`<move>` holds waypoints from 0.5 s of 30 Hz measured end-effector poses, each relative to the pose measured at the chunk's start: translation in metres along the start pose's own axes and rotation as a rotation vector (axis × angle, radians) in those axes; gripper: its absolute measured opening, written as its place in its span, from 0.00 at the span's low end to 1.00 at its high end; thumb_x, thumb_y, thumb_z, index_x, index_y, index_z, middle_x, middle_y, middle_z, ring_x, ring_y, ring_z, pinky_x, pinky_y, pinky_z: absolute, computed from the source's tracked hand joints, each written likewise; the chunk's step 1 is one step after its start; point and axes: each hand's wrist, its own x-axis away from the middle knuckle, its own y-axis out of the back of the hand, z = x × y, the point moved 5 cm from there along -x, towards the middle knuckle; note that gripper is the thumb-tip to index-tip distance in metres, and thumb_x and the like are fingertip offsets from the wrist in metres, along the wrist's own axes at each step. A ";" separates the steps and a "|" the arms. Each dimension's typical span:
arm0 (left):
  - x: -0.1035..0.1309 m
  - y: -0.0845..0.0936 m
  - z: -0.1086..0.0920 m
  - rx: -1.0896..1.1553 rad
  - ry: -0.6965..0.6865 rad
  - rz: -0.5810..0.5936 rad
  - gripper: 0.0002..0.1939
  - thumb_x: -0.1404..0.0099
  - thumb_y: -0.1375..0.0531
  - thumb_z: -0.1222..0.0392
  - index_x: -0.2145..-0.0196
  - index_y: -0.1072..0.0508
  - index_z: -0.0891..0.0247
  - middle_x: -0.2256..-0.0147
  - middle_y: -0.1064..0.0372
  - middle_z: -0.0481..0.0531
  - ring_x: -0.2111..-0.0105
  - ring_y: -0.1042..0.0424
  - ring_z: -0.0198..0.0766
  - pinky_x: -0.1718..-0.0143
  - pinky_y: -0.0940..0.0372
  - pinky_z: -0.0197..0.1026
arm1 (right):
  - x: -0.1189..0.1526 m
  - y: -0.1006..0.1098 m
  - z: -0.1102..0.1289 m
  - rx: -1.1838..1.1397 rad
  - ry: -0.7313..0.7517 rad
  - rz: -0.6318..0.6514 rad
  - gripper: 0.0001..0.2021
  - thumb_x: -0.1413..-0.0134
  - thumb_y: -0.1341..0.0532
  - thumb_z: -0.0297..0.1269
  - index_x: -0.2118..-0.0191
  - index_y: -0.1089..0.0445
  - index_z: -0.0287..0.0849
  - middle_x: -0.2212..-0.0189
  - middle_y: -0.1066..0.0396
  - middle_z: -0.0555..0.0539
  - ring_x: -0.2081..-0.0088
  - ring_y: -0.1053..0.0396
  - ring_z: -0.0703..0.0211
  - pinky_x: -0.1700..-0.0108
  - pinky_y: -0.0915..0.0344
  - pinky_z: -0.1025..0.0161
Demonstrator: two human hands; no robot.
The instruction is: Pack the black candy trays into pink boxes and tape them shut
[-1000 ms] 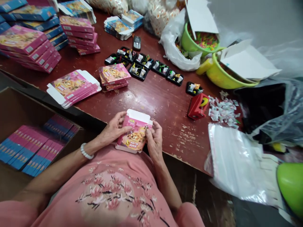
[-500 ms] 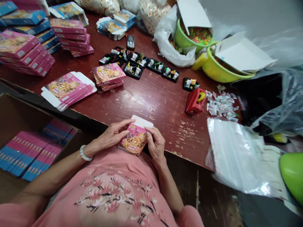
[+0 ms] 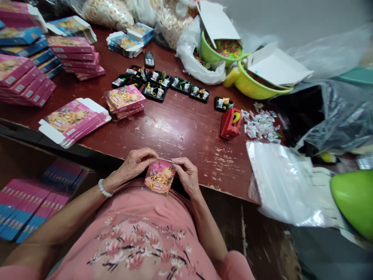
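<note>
A small pink carton (image 3: 159, 177) with a cartoon animal on its front rests against my shirt at the table edge. My left hand (image 3: 140, 161) pinches its upper left corner. At the upper right corner, my right hand (image 3: 186, 173) grips it with thumb and fingers. The carton's top edge lies between both hands, and its white flap no longer shows. Beyond my hands, a short stack of pink cartons (image 3: 125, 97) lies on the table, with flattened pink cartons (image 3: 70, 116) to its left.
Several black trays with small packets (image 3: 154, 92) stand behind the cartons. A red tape dispenser (image 3: 230, 123) stands right, beside white sachets (image 3: 262, 125) and clear plastic bags (image 3: 279, 182). Green (image 3: 205, 48) and yellow (image 3: 253, 90) basins are at the back. An open box of packed cartons (image 3: 32, 198) sits lower left.
The carton's white top flap, standing up before, is now folded down. Both hands have come to its top corners. The whole view has shifted slightly.
</note>
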 end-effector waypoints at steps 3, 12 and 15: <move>0.001 0.000 -0.010 -0.087 -0.079 0.146 0.08 0.29 0.37 0.55 0.60 0.19 0.60 0.59 0.21 0.53 0.58 0.23 0.38 0.53 0.31 0.40 | 0.001 0.005 0.006 0.049 0.010 0.131 0.07 0.44 0.29 0.43 0.65 0.20 0.47 0.60 0.20 0.45 0.57 0.24 0.53 0.49 0.29 0.55; -0.010 0.000 -0.008 0.160 0.314 0.263 0.15 0.36 0.32 0.49 0.60 0.21 0.64 0.66 0.23 0.51 0.68 0.26 0.36 0.66 0.33 0.37 | -0.016 0.002 0.015 -0.017 -0.207 0.230 0.11 0.52 0.27 0.44 0.70 0.25 0.43 0.74 0.26 0.52 0.73 0.34 0.63 0.69 0.37 0.64; -0.015 -0.004 -0.006 0.206 0.326 0.225 0.10 0.39 0.32 0.54 0.65 0.22 0.64 0.71 0.26 0.48 0.72 0.30 0.33 0.68 0.36 0.36 | -0.019 -0.001 0.017 -0.023 -0.219 0.210 0.10 0.53 0.27 0.42 0.73 0.25 0.43 0.75 0.26 0.52 0.73 0.34 0.63 0.68 0.37 0.64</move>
